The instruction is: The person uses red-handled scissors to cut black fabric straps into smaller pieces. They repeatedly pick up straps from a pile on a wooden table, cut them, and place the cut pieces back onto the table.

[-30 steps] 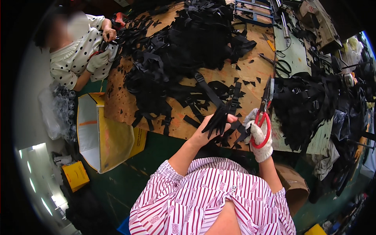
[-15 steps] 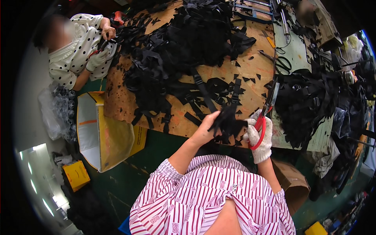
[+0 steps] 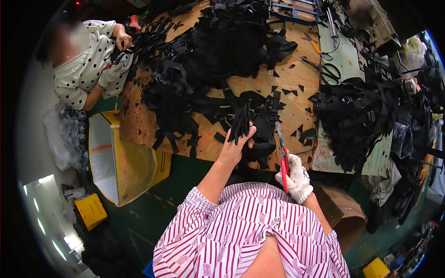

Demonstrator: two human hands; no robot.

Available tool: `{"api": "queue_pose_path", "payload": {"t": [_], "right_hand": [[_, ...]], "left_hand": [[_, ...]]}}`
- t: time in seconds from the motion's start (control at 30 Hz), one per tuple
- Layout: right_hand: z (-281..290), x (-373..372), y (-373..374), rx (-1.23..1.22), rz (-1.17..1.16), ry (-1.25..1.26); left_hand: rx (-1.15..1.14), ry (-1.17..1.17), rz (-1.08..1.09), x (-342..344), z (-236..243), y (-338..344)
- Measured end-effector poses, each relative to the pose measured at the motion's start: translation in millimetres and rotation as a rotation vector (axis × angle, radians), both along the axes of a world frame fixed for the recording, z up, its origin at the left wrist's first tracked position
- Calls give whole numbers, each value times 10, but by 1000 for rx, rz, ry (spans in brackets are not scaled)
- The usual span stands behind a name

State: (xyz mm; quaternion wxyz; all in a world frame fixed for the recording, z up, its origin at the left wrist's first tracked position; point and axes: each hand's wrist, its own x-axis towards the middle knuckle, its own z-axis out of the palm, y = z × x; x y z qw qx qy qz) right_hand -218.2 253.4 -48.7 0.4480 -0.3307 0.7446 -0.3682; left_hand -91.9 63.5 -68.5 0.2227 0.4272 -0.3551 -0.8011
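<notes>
My bare left hand [image 3: 235, 146] grips a bunch of black fabric straps [image 3: 240, 121] just above the near edge of the wooden table [image 3: 296, 69]. My right hand [image 3: 295, 178], in a white knit glove, is closed on red-handled scissors [image 3: 284, 169], their blades pointing up beside the straps. More black straps with buckles [image 3: 277, 104] and small triangular offcuts [image 3: 300, 88] lie around both hands. A large heap of black strapping [image 3: 227, 41] covers the middle and left of the table.
A co-worker in a spotted top [image 3: 85, 55] handles a tool at left. A yellow bag [image 3: 139, 171], yellow box [image 3: 90, 211] and cardboard box [image 3: 343, 213] flank me. Black-handled scissors [image 3: 327, 69], a yellow knife [image 3: 313, 44] and another strap pile [image 3: 352, 125] lie at right.
My left hand has moved left and up, raising the bunch of straps upright. My right hand with the scissors has moved left and down, and the blades now point more straight up.
</notes>
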Motion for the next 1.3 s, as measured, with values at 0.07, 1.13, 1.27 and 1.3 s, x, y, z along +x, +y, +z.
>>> {"api": "queue_pose_path", "payload": {"t": [0.07,1.13,1.27,1.3], "right_hand": [[6,-16,5,32,37,31],[-208,241,-26,-58,-180,-366],[-124,161,-49,2,-61,-211],[-115,135,-66,-20,-9,-108]], "left_hand": [[-17,12,-10,-20,30,17],[-374,-192,-208,15,34,141],[-484,-215,-252,31,86,115],[-547,-187,-268,36,96,127]]}}
